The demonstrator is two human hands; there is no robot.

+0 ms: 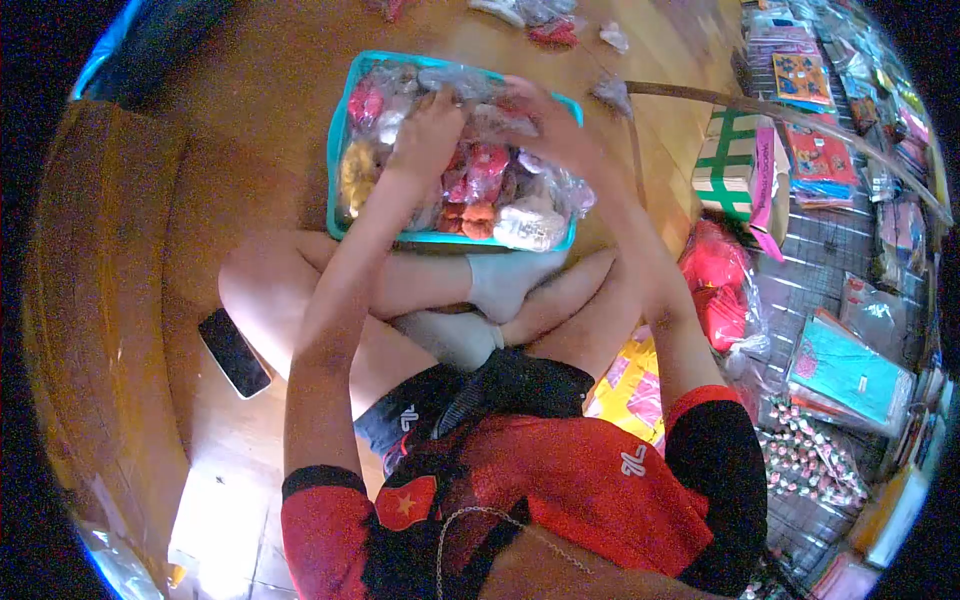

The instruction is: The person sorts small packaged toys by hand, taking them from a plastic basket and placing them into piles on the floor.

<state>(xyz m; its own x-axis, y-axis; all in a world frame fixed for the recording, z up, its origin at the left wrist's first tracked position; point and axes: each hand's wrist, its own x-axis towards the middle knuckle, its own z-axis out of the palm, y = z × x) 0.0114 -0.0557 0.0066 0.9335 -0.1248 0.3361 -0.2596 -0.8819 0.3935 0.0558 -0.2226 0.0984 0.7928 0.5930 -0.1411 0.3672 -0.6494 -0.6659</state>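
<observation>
A turquoise basket [335, 165] stands on the wooden floor in front of my crossed legs, filled with small plastic-wrapped bundles in red, white, yellow and orange. My left hand [432, 130] reaches into its upper middle, fingers bent down on the clear bags; what they hold, if anything, is hidden. Over the upper right part of the basket is my right hand [545, 125], blurred, near pinkish wrapped bundles. An orange bundle [478, 221] and a white bundle [530, 223] lie at the basket's near edge, below both hands.
A black phone [235, 353] lies on the floor at the left. On the right are a green-taped box [735, 165], red wrapped items [720, 290], a yellow package [632, 385] and a rack [800, 260] with packaged goods. More small bags [550, 28] lie beyond the basket.
</observation>
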